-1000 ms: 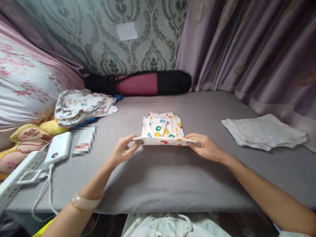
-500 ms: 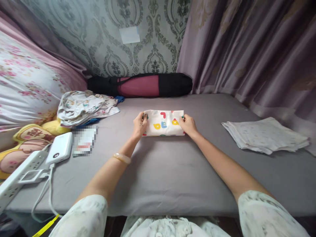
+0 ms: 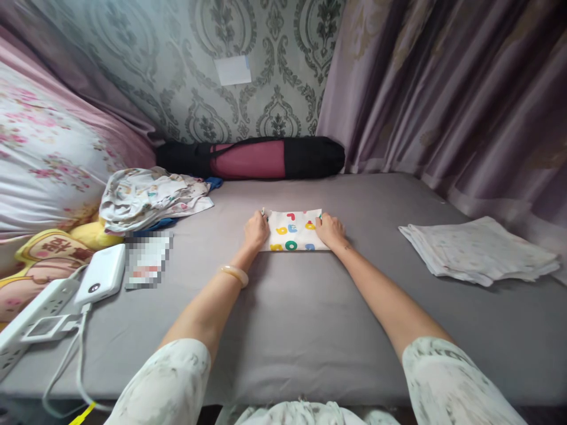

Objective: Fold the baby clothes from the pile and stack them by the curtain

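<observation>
A folded white cloth (image 3: 292, 231) printed with red, yellow, blue and green letters lies at the middle of the grey-covered surface (image 3: 283, 307). My left hand (image 3: 257, 229) grips its left edge with curled fingers, a pale bangle on that wrist. At the opposite edge, my right hand (image 3: 331, 229) has its fingers closed on the cloth's upper right part. The fingertips of both hands are partly hidden.
Folded pale cloths (image 3: 481, 251) lie at the right. On the left are crumpled clothes (image 3: 148, 198), a white power bank (image 3: 101, 271), a power strip (image 3: 38, 313) with cables and a yellow cushion (image 3: 48, 254). A black and maroon bag (image 3: 252, 158) lies along the wall.
The cloth is lower and nearer the surface, its printed face tilted more upward, with more letters showing along its front edge. Both hands have come down with it. The view has shifted slightly.
</observation>
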Motion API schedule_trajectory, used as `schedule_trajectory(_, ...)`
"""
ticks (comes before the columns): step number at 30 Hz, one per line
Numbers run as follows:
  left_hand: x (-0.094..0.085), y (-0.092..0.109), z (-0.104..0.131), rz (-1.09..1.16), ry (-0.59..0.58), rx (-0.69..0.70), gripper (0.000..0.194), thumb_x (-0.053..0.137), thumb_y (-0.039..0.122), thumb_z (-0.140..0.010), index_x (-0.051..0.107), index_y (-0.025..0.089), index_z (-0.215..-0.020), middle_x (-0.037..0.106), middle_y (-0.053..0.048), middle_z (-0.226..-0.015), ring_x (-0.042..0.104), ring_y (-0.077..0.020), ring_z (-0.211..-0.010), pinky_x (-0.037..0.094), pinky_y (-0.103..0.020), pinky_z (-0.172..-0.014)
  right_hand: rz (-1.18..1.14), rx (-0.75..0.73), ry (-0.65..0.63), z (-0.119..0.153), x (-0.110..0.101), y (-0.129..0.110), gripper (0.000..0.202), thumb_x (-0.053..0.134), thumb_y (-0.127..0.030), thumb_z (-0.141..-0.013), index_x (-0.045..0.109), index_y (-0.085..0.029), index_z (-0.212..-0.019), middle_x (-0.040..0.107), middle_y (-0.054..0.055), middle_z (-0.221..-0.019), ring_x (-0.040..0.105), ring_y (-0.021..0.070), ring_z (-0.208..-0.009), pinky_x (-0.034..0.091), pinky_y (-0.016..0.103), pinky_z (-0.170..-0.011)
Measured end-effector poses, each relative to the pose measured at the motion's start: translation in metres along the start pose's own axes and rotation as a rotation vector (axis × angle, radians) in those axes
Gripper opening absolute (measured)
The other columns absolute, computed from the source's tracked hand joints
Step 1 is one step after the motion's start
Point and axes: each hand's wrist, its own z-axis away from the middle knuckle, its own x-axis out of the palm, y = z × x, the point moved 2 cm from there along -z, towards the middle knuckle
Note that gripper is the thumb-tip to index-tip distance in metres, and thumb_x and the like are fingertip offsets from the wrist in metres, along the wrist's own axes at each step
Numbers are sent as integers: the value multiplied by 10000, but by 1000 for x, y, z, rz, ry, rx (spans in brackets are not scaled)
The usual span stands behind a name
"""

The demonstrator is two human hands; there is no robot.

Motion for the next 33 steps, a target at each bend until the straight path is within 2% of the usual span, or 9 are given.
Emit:
schedule_trajectory(10, 8, 0, -5, -39, 33, -37, 299, 334, 336, -992, 550, 153, -1088, 688, -182, -1012, 673, -287, -956, 461, -345, -778, 24, 23, 32, -3, 4, -2, 366, 357, -339, -985, 618, -124, -1124, 685, 194, -1062, 658, 304, -1005, 468, 371, -827)
schedule_trajectory(16, 5, 1, -6, -59, 56, -85, 315, 363, 352, -973, 591, 149, -1049, 690, -186, -1019, 669, -301, -958, 468, -358, -778, 12, 52, 34, -4, 5, -3, 350, 383, -330, -973, 616, -121, -1128, 681, 199, -1072, 654, 303, -1015, 466, 371, -837)
schedule_trajectory(25, 0, 3, -8, -62, 31, -85, 331, 352, 354, -968, 617, 172, -1047, 701, -169, -1021, 666, -298, -973, 472, -358, -782, -36, 75, 15, -5, 3, 0, 347, 389, -331, -969, 607, -124, -1141, 679, 191, -1090, 647, 299, -1035, 464, 373, -854)
schedule_trajectory(33, 3, 5, -5, -69, 44, -107, 346, 357, 356, -960, 598, 137, -1077, 691, -205, -1035, 671, -308, -973, 481, -380, -809, -51, 113, 36, -6, 7, -1, 347, 411, -327, -961, 593, -110, -1161, 679, 202, -1095, 648, 307, -1042, 469, 389, -866)
